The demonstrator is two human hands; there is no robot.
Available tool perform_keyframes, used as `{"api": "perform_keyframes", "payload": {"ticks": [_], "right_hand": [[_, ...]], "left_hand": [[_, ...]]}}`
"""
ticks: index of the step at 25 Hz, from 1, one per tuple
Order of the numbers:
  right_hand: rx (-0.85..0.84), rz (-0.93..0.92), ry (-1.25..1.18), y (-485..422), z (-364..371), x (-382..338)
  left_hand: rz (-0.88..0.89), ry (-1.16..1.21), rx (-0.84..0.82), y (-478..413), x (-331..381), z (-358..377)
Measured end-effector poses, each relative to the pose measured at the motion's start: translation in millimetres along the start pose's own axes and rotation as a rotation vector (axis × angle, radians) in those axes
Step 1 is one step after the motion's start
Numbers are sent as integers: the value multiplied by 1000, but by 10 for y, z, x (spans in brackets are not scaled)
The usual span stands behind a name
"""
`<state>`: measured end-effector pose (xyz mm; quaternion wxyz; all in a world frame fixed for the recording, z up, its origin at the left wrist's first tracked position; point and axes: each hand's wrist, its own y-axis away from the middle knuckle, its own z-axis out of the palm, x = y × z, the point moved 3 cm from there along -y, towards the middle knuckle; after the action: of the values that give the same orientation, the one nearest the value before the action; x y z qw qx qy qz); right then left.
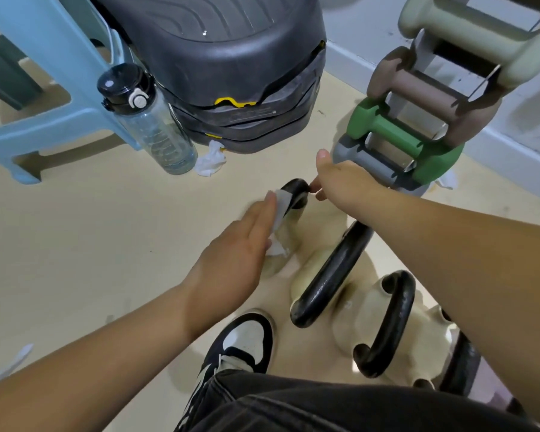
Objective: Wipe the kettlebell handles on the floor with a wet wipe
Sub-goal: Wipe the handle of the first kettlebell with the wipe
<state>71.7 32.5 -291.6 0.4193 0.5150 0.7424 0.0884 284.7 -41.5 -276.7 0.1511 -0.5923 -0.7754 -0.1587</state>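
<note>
Three cream kettlebells with black handles stand in a row on the beige floor. On the farthest handle (296, 190), my left hand (240, 254) presses a white wet wipe (282, 210) with flat fingers, the wipe draped over the handle's left side. At that handle's right end, my right hand (340, 180) pinches it between the fingers. The middle handle (331, 275) and the near handle (390, 322) are untouched. My right forearm crosses above the middle handle's far end.
A clear water bottle (150, 123) and a crumpled used wipe (211, 159) lie by black stacked step platforms (231, 73). A blue plastic stool (53, 98) stands at left. A dumbbell rack (418, 126) is at right. My shoe (243, 341) is beside the kettlebells.
</note>
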Motion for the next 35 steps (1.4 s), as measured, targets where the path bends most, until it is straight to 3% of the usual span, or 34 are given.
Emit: {"api": "perform_keyframes", "payload": {"ticks": [4, 8, 10, 12, 15, 18, 21, 24, 27, 29, 32, 35], "right_hand": [[-29, 15, -2, -2, -12, 83], [92, 17, 29, -42, -8, 61], [109, -17, 105, -47, -27, 80], [101, -15, 119, -54, -49, 90], [54, -35, 92, -11, -41, -45], [-27, -191, 126, 85, 73, -233], [-94, -276, 168, 176, 212, -280], [-150, -271, 84, 216, 198, -232], [-134, -218, -42, 225, 150, -222], [-177, -216, -67, 275, 153, -261], [-214, -255, 19, 345, 181, -322], [-78, -327, 301, 400, 199, -384]], "left_hand": [[-130, -316, -58, -707, 198, 43], [-148, -606, -443, -1442, 478, 36], [-136, -706, -530, -1531, 530, 84], [-111, -670, -474, -1448, 524, 73], [-116, -311, -259, -992, 325, 25], [-186, -39, -19, -207, 65, 75], [-224, 221, 88, 254, -71, 156], [-213, 156, 50, 29, -98, 93], [-283, 96, -188, -491, -45, -5], [-324, 96, -231, -689, -3, -32], [-334, 122, -93, -603, 18, 65], [-284, 228, 121, -122, -41, 236]]}}
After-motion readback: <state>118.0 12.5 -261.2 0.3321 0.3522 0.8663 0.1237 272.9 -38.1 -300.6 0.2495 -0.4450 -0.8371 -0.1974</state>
